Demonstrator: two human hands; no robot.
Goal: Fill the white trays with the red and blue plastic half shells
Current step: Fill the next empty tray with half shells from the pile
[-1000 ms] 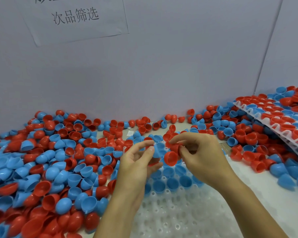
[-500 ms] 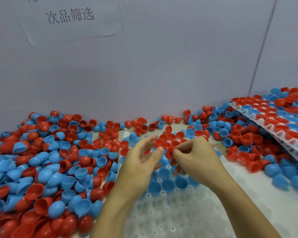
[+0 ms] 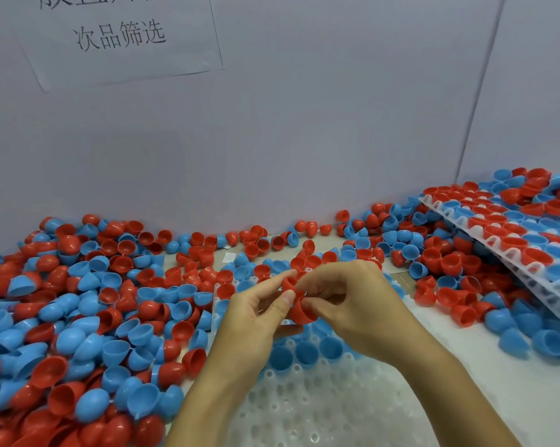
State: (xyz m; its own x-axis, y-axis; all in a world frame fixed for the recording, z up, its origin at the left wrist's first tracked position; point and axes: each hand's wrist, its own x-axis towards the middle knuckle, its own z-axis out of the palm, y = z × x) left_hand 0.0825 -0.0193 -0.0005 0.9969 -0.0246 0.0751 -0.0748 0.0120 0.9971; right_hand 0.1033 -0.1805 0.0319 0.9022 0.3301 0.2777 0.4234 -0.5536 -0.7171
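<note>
- Both hands meet above the white tray (image 3: 320, 411) in front of the person. The left hand (image 3: 256, 321) and the right hand (image 3: 352, 304) each pinch what looks like a nested pair of red shells (image 3: 299, 304) between thumb and fingers.
- The other fingers of both hands are loosely curled, and neither hand holds anything else that I can see.
- A few blue shells (image 3: 307, 350) already sit in the tray's near rows; most of its pockets show bare.
- The loose pile (image 3: 88, 317) of red and blue shells lies left of and behind the tray. A filled tray (image 3: 510, 240) leans at the far right.
- The shells look thin, light and stiff, with a smooth, probably slippery dome.
- The rim seems the best place to take hold: a thumb inside and a finger outside. Stuck shells likely need a twist, not a squeeze, which could crack the thin wall.
</note>
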